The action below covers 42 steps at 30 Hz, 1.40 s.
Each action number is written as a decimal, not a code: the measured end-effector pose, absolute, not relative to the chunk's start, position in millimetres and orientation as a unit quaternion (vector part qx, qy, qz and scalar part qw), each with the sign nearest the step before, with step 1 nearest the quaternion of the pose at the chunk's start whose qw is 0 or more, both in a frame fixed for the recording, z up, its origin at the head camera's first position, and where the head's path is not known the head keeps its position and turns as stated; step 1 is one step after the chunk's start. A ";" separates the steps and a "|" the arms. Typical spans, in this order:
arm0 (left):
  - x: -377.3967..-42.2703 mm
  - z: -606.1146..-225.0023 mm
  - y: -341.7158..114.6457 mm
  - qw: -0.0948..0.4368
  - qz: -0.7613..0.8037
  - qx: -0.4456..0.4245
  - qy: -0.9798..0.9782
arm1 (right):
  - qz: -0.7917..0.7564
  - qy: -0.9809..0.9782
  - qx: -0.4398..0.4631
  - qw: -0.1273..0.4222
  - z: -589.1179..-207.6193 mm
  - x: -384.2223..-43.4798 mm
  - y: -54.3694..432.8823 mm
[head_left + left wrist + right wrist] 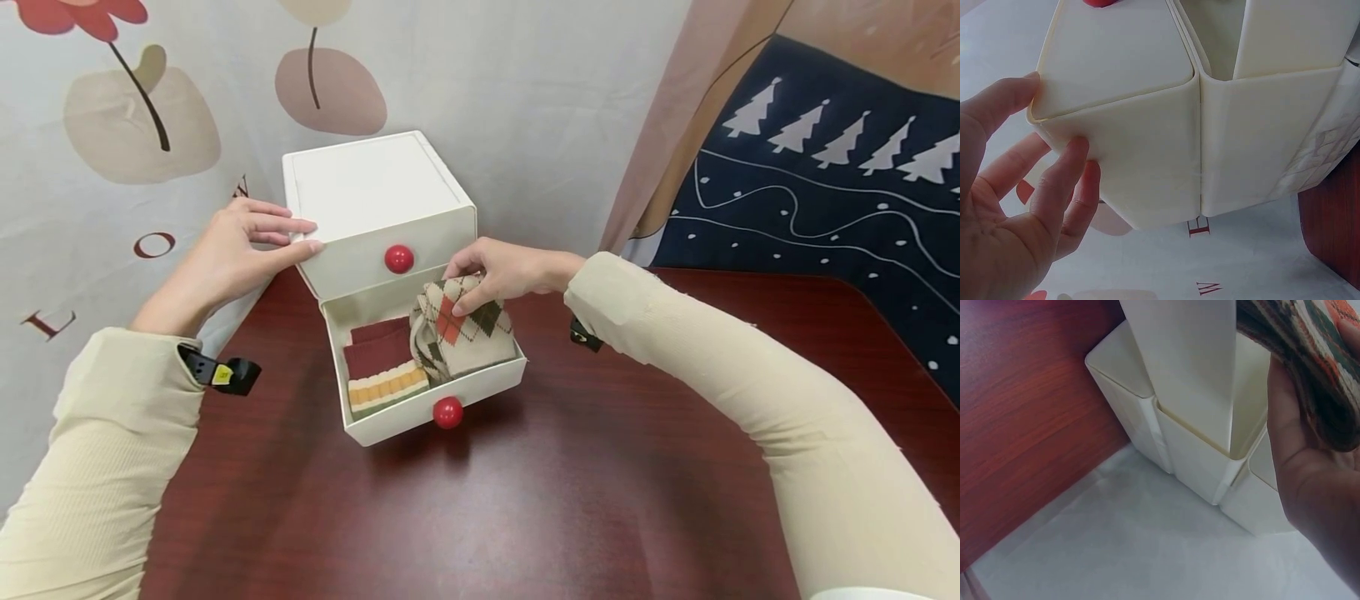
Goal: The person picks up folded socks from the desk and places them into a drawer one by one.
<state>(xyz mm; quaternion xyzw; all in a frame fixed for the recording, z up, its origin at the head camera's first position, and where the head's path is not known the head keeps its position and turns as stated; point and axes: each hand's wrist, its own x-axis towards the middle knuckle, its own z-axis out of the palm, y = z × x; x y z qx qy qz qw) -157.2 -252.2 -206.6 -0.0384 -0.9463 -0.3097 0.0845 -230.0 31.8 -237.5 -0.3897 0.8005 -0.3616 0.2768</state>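
Observation:
My left hand (238,246) rests at the top front left corner of a white drawer unit (378,187), with its thumb by the front edge. In the left wrist view, fingertips (1077,147) touch the unit's side panel. With my right hand (510,271) I pinch a folded beige argyle sock (480,333), thumb on its face and other fingers behind. The sock stands tilted in the right part of the pulled-out drawer (408,425). Beside it in the drawer lies a folded dark red sock (378,350) with yellow and white stripes.
Red round knobs sit on the upper front (399,258) and the pulled-out drawer front (447,412). Another white tier (1125,369) shows below the drawer in the right wrist view. Everything stands on a dark red wooden table (562,483), against a printed cloth (525,108).

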 end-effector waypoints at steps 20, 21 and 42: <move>-156.3 -207.6 -252.0 0.087 -0.314 -0.035 -0.945 | -0.324 0.813 -0.386 0.293 -247.0 -236.8 20.5; -156.4 -207.8 -251.9 0.089 -0.314 -0.036 -0.945 | -0.321 0.815 -0.384 0.291 -247.4 -237.0 19.7; -156.2 -208.2 -251.9 0.086 -0.317 -0.040 -0.944 | -0.269 0.853 -0.410 0.178 -255.0 -235.3 10.2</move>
